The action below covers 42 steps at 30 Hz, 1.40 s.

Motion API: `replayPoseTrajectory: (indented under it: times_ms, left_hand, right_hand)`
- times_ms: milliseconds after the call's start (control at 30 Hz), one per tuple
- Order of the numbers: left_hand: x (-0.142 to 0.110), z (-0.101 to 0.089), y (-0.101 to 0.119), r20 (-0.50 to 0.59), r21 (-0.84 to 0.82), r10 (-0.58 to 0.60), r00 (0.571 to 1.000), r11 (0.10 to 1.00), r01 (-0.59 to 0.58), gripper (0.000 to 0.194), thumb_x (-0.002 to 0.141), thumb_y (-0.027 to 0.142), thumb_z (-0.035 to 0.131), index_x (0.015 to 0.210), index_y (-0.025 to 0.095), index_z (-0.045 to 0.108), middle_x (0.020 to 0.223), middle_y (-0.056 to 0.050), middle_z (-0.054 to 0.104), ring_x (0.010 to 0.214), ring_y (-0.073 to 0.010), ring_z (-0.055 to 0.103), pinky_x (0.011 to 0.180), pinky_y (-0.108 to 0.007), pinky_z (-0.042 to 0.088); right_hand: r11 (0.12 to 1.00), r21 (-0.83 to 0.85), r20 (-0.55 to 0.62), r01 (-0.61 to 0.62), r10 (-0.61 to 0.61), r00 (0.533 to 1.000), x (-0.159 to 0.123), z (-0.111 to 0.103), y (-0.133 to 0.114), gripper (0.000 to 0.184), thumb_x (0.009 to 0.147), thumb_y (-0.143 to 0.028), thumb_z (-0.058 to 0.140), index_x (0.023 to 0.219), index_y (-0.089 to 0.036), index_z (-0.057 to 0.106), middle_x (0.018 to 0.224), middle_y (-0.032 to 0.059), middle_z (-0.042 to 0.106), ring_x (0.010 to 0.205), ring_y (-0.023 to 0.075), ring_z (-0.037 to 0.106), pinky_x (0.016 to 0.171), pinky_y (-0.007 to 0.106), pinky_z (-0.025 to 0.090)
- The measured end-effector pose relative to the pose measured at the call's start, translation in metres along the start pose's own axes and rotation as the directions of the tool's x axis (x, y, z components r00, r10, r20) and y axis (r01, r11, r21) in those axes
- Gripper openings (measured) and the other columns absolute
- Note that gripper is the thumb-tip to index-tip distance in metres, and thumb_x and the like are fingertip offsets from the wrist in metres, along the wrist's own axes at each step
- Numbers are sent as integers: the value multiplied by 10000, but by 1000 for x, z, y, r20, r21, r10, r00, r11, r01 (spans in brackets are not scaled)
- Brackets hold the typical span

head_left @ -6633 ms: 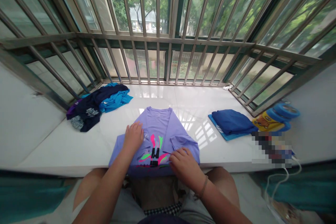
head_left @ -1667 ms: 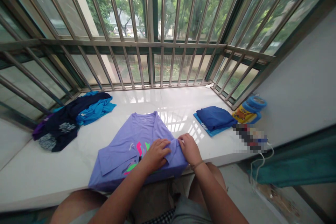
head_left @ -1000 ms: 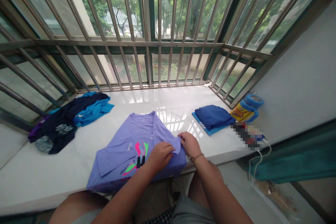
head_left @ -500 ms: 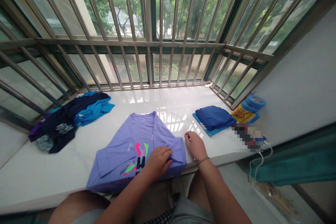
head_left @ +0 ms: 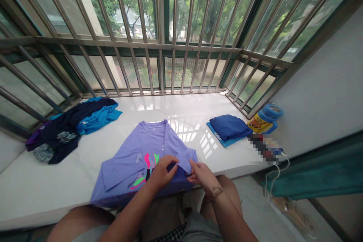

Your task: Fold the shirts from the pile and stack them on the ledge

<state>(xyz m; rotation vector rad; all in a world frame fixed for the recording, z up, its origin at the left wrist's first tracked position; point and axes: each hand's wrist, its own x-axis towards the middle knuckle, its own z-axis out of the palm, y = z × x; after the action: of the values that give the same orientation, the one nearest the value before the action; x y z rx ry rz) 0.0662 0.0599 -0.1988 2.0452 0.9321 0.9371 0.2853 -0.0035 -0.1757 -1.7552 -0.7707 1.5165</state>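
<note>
A lilac T-shirt (head_left: pixel 147 144) with a pink, green and black print lies front-up on the white window ledge (head_left: pixel 181 109), its hem hanging over the near edge. My left hand (head_left: pixel 162 171) pinches the shirt's right sleeve fold near the print. My right hand (head_left: pixel 202 173) pinches the same fold from the right, lifting the cloth a little off the ledge. Both hands are closed on the fabric and almost touch.
A heap of dark blue, turquoise and purple clothes (head_left: pixel 70 126) lies at the ledge's left. A folded blue garment (head_left: pixel 229 127) sits at the right, beside a blue-and-yellow container (head_left: pixel 262 120) and a white cable (head_left: pixel 279 176). Metal window bars (head_left: pixel 170 45) close the back.
My right hand has come back from the ledge beside the shirt onto the sleeve fold. Both hands now pinch and raise the cloth instead of pressing it flat.
</note>
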Motion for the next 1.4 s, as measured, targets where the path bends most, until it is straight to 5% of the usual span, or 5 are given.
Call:
replayPoseTrajectory:
  times_ms: [433,633,800,1100,1400]
  left_hand:
    - [-1,-2,12,134,95,50,990,993,-64,97,940,298,701,1024,260,730,1137,-60,787,1126,-244,715,1044,-418,518]
    - [30,7,34,184,389,-122,975,920,42,258,1058,408,554,1088,227,736,995,-81,783,965,-266,723,910,-412,544]
    - [56,36,26,197,462,54,979,876,-141,293,1082,304,488,1282,223,686,1351,-125,738,1276,-285,665,1104,-481,506]
    - [46,50,0,234,422,114,966,883,-207,473,1058,349,535,1516,243,588,1596,-116,609,1481,-270,563,1310,-545,346]
    - [53,48,2,337,462,81,938,854,-240,595,1081,470,508,1651,309,445,1727,-82,451,1612,-287,400,1338,-609,281]
  right_hand:
    - [991,-130,-273,29,-64,960,55,-12,-29,325,1009,-418,561,790,-196,651,670,14,660,587,140,640,535,210,521]
    - [957,-290,-328,28,-126,936,48,-16,-28,353,1048,-409,466,875,-197,688,742,44,725,592,167,673,567,252,530]
    - [887,-459,-394,50,-253,883,48,-21,-38,316,1063,-369,483,859,-212,666,993,135,791,958,232,754,799,274,533]
    - [786,-596,-256,167,-382,888,25,-25,-20,257,986,-316,689,1198,-212,588,839,20,759,817,214,747,719,266,463]
    - [567,-823,-291,-28,-379,878,4,-21,-18,343,1093,-305,549,1400,-159,500,1033,177,787,930,284,778,735,309,427]
